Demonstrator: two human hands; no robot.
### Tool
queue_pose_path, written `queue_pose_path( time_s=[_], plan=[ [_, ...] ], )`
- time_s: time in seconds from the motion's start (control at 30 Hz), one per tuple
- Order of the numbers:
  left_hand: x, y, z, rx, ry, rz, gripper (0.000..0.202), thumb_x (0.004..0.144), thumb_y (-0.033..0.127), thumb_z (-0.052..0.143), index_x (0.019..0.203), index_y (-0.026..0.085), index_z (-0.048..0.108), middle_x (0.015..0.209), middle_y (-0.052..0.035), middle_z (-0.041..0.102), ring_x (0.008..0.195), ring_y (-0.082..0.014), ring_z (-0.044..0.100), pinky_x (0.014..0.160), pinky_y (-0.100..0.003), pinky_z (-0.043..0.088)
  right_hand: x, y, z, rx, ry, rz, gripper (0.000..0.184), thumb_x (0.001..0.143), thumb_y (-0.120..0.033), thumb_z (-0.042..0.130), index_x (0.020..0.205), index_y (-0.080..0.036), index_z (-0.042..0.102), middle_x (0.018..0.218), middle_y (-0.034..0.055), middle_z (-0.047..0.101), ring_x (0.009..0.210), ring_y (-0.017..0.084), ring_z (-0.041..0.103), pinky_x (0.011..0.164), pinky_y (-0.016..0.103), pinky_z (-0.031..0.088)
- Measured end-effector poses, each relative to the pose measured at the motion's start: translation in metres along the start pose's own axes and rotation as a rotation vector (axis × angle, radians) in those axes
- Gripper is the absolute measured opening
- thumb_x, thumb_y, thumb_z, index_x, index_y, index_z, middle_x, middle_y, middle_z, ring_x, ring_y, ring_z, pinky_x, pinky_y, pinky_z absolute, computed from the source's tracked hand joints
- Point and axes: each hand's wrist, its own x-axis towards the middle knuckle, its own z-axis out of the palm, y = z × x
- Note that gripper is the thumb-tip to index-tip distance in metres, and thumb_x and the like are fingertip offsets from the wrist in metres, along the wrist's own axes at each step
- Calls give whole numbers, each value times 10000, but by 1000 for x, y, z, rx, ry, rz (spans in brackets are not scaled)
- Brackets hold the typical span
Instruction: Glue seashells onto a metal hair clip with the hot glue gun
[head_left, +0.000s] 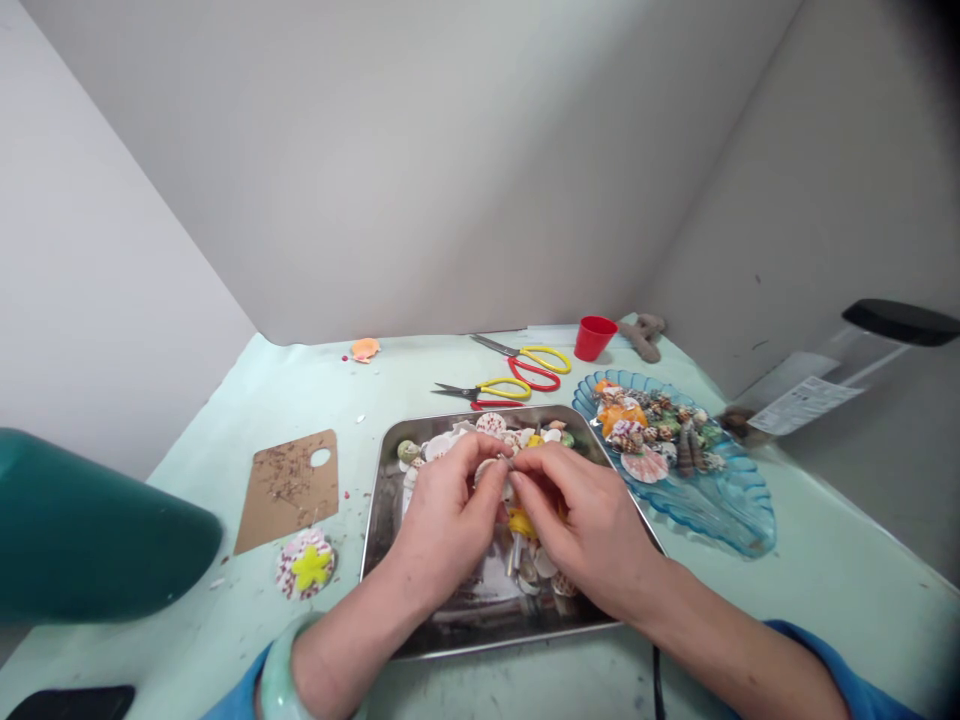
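Note:
Over a metal tray (450, 635), my left hand (454, 500) and my right hand (585, 520) meet fingertip to fingertip. Both are closed in a pinch. A tiny thing shows between the fingertips, too small for me to make out. Beneath them the tray holds many seashells (491, 424), mostly pale, with several spotted, green or yellow ones. Part of the shells is hidden behind my hands. A yellow piece (521, 522) lies under my right fingers.
Two pairs of scissors (536, 375) lie behind the tray, near a red cup (595, 338). A blue shell-shaped dish (750, 510) with shells stands right, beside a clear container (832, 370). Left are a brown card (289, 485), a shell flower (306, 565) and a green cylinder (97, 530).

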Motion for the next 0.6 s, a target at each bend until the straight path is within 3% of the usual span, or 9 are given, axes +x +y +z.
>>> queue_pose_path(
  time_s=[0.23, 0.6],
  plan=[
    [-1, 1, 0, -24, 8, -18, 120, 873, 271, 459, 930, 229, 556, 843, 3, 650, 580, -112, 610, 554, -241, 497, 0, 1, 1, -41, 1, 12, 102, 879, -177, 475, 900, -170, 575, 789, 28, 600, 669, 145, 543, 615, 281, 399],
    [-1, 1, 1, -79, 3, -20, 127, 872, 310, 483, 884, 202, 548, 804, -7, 628, 602, -123, 620, 545, -239, 501, 0, 0, 0, -35, 23, -12, 115, 884, -170, 459, 901, -170, 573, 797, 35, 608, 681, 147, 551, 624, 282, 413]
  ],
)
